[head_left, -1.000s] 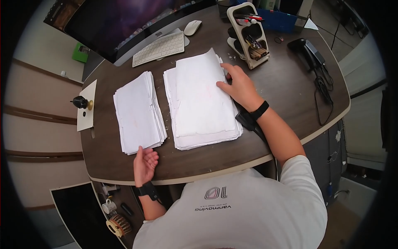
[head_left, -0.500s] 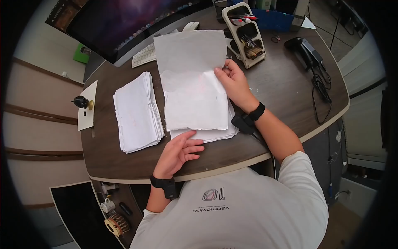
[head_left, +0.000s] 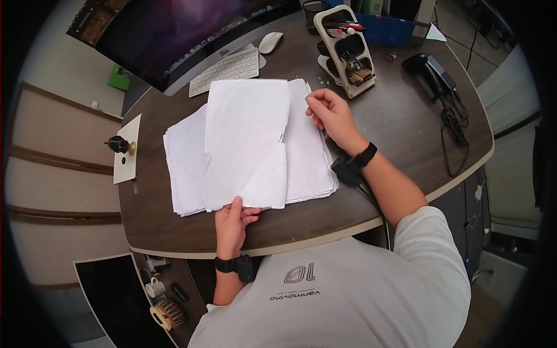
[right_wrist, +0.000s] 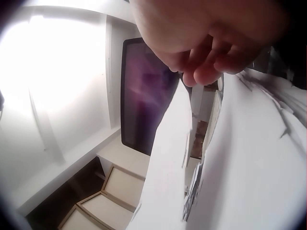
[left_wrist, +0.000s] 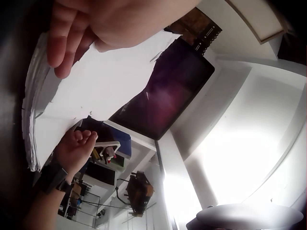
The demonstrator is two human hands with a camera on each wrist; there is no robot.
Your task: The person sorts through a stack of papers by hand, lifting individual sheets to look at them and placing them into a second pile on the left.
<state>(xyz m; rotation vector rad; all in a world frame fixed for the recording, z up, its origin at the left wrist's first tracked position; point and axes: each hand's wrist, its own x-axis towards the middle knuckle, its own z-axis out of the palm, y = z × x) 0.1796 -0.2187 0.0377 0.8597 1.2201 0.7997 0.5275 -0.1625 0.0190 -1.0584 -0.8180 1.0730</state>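
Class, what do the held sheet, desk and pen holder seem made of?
The held sheet: matte paper, given its thin, ragged edges. The desk: perhaps low-sheen laminate, given its streaky brown grain. The pen holder: probably smooth plastic, given its pale, rounded frame.

White sheet [head_left: 246, 133], dark-brown desk [head_left: 412, 145] beneath the sheet, purple-lit screen [head_left: 191, 29] beyond it, pale shirt [head_left: 360, 307] with dark print [head_left: 300, 272] before it

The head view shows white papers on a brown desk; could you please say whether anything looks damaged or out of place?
Yes: the white rectangular paper pinched by the left hand has a notched, uneven right edge, as if torn. Tiny white scraps lie on the brown desk beside the cream pen stand, like litter.
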